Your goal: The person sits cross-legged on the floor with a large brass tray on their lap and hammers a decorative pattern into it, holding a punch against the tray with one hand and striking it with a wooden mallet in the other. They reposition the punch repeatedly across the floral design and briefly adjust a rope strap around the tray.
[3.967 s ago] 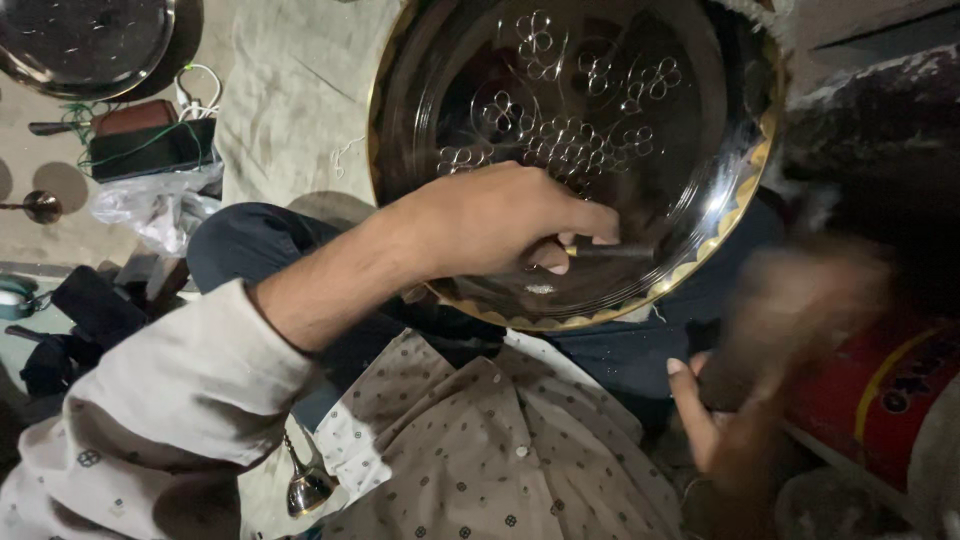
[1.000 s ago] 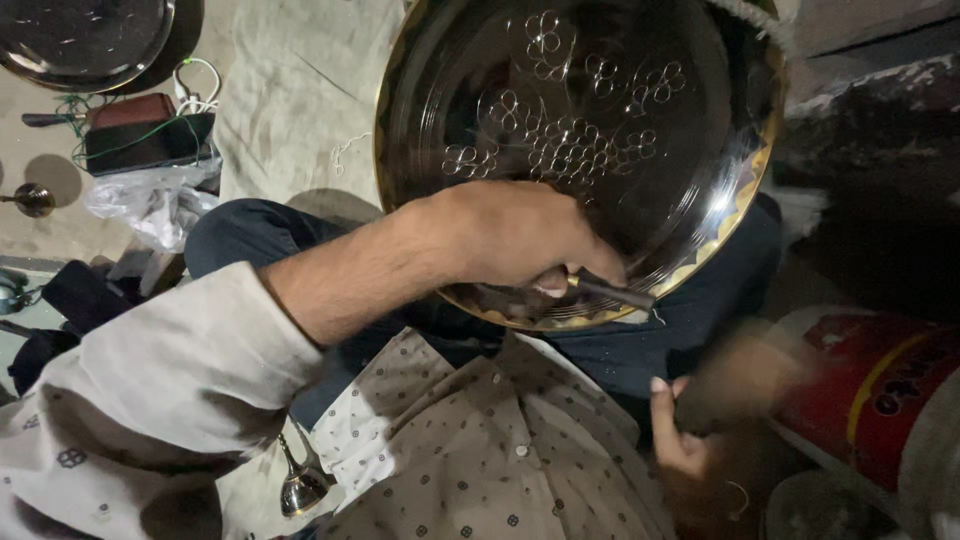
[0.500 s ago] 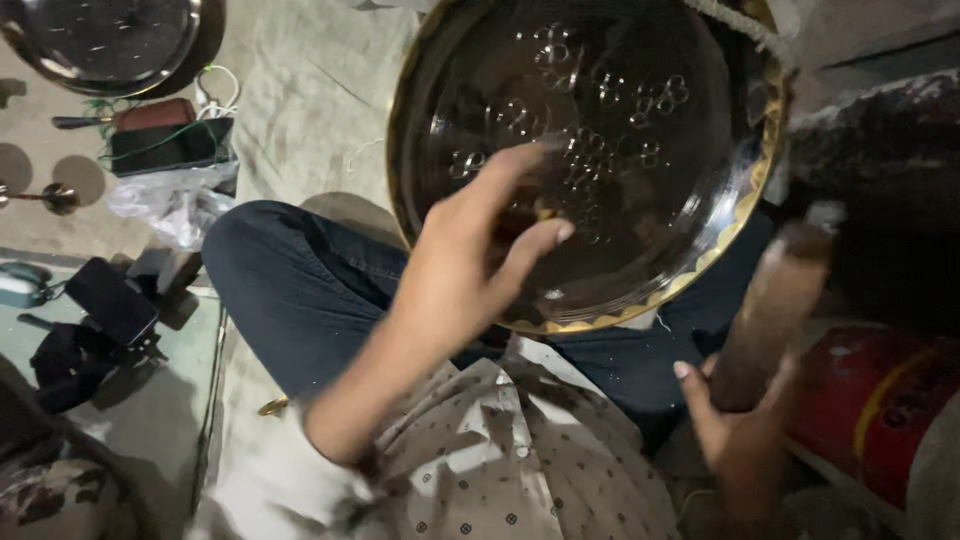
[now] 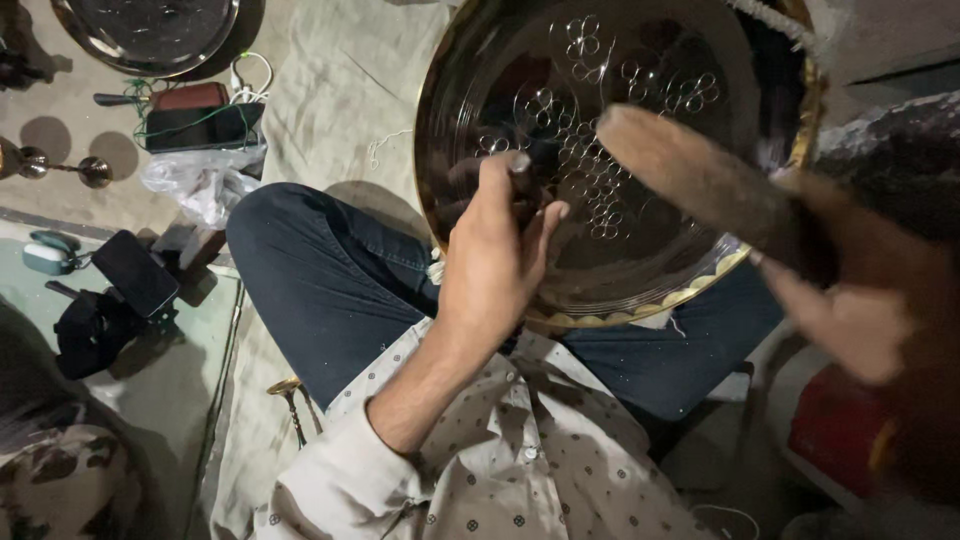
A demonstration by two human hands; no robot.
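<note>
Left hand (image 4: 497,262) is wrapped round a short dark metal punch (image 4: 521,178), with its tip pressed against the big round shiny metal tray with a gold rim (image 4: 500,90). The tray leans on the person's lap, over the legs in dark blue trousers (image 4: 320,280), and its face is turned up toward them.

The right hand (image 4: 860,290) is blurry. It grips a thick brown wooden mallet (image 4: 700,180), which hangs over the tray just beside the top of the punch. Both hands are closed tight on their tools.

Some of the work looks done. Little flower shapes and rings (image 4: 590,130) are already stamped into the middle and top of the tray. A lot of smooth bare metal is left around them, mostly on the left side and near the bottom edge, so I think plenty of the pattern is still to be made.

On the pale cloth on the floor (image 4: 330,90) lie another round metal tray (image 4: 150,30), a dark flat box with a green cord (image 4: 205,125), a crumpled clear plastic bag (image 4: 200,185) and a black phone (image 4: 135,272).
</note>
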